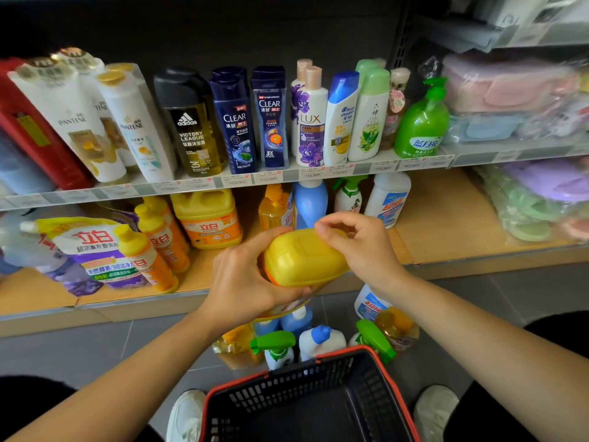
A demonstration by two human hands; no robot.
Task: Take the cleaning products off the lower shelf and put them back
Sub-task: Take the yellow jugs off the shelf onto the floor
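At centre frame, before the lower shelf (446,224), we hold the glossy yellow jug (302,260), fingers of our left hand (242,282) wrapped round its side, those of our right hand (360,247) curled over its far edge.

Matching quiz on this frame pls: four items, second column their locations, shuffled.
1 tipped yellow jug
2 green pump bottle
3 purple refill pouch
4 black basket

A upper shelf
B floor
C lower shelf
D held by left hand and right hand

Pairs: 1-D, 2-A, 3-C, 4-B
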